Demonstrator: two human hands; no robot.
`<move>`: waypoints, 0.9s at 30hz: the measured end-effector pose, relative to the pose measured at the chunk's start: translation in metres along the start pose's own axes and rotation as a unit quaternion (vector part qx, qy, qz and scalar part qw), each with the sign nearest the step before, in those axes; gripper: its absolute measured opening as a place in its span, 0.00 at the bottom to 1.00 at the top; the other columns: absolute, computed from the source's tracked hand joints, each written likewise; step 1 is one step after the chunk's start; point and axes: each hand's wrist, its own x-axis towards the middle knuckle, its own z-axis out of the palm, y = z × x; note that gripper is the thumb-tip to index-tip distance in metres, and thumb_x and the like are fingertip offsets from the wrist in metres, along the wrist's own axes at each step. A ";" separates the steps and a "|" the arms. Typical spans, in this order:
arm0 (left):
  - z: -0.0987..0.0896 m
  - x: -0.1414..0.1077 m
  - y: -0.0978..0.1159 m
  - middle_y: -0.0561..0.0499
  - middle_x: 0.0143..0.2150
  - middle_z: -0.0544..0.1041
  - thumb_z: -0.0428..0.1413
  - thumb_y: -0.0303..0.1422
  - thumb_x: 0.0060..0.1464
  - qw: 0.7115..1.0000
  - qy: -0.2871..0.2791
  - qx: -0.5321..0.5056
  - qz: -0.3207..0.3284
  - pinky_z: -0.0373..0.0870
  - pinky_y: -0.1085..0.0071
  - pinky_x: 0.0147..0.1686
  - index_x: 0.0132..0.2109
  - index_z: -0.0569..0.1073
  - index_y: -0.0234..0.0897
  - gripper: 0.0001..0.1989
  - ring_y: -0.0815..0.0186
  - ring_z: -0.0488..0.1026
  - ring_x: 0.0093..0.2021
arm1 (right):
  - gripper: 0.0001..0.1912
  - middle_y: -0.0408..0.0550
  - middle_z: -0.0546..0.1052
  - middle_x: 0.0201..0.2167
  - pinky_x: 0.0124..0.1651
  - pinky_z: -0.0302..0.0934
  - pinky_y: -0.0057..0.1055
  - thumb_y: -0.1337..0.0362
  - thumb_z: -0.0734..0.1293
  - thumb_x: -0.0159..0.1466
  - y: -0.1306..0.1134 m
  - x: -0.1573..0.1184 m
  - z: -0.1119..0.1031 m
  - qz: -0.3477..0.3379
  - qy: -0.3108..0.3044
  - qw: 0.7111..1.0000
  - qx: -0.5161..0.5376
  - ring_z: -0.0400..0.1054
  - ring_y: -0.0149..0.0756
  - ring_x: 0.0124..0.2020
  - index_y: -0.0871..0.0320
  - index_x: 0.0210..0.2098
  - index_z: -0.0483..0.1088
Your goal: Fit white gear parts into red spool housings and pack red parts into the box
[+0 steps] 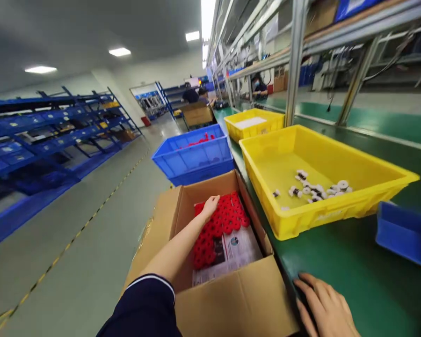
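My left hand [211,206] reaches into an open cardboard box [231,292], at the red round parts [228,215] that lie in rows there. Its fingers look pressed together, and what they hold, if anything, is hidden. Under the red parts a printed sheet [243,248] shows. My right hand [324,302] rests on the green table [351,262] near its edge, fingers spread and holding nothing. Ahead of it a large yellow bin [337,145] contains several white and black pieces [315,192].
Beyond the box stands a blue crate [196,159] with red pieces. A smaller yellow bin [256,122] is farther along the table, and a blue tray [407,234] lies at the right. A metal post [294,65] rises behind the bins. People sit in the distance.
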 end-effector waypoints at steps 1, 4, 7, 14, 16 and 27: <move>-0.003 -0.003 -0.022 0.43 0.56 0.72 0.56 0.39 0.64 0.999 -0.009 0.047 -0.005 0.73 0.54 0.50 0.55 0.71 0.35 0.17 0.57 0.73 0.51 | 0.18 0.52 0.78 0.44 0.43 0.64 0.32 0.54 0.57 0.71 0.000 0.003 -0.003 0.009 -0.007 1.000 0.006 0.74 0.38 0.42 0.57 0.49 0.72; -0.015 -0.022 -0.079 0.43 0.57 0.71 0.57 0.38 0.63 0.984 -0.052 0.172 -0.016 0.71 0.52 0.53 0.54 0.72 0.36 0.16 0.56 0.71 0.54 | 0.19 0.52 0.78 0.43 0.41 0.61 0.33 0.54 0.55 0.72 -0.002 0.006 -0.004 0.014 -0.008 1.000 0.023 0.73 0.37 0.39 0.58 0.47 0.72; -0.022 -0.052 -0.124 0.43 0.59 0.70 0.58 0.37 0.62 0.959 -0.089 0.270 -0.016 0.68 0.49 0.56 0.55 0.72 0.36 0.17 0.54 0.69 0.57 | 0.19 0.51 0.78 0.42 0.40 0.60 0.33 0.53 0.55 0.72 -0.002 0.003 0.000 0.017 -0.010 0.999 0.034 0.73 0.38 0.38 0.57 0.47 0.72; -0.030 -0.078 -0.178 0.42 0.67 0.60 0.60 0.36 0.60 0.921 -0.029 0.387 -0.034 0.62 0.42 0.60 0.62 0.66 0.39 0.25 0.46 0.60 0.65 | 0.19 0.52 0.78 0.44 0.43 0.59 0.36 0.53 0.56 0.71 -0.001 -0.002 0.004 0.039 -0.021 0.998 0.042 0.72 0.41 0.40 0.57 0.48 0.72; -0.027 -0.077 -0.185 0.42 0.67 0.60 0.60 0.36 0.60 0.918 0.004 0.395 -0.035 0.63 0.43 0.59 0.62 0.66 0.39 0.25 0.47 0.60 0.64 | 0.19 0.52 0.78 0.45 0.44 0.59 0.36 0.53 0.56 0.71 -0.002 -0.002 0.003 0.043 -0.027 0.998 0.047 0.72 0.41 0.41 0.57 0.48 0.72; -0.020 -0.087 -0.207 0.42 0.69 0.55 0.61 0.36 0.59 0.902 0.034 0.430 -0.030 0.61 0.41 0.60 0.64 0.63 0.42 0.29 0.44 0.55 0.66 | 0.18 0.52 0.78 0.45 0.45 0.59 0.37 0.53 0.57 0.71 -0.003 0.000 0.004 0.050 -0.031 0.996 0.062 0.72 0.41 0.43 0.57 0.49 0.71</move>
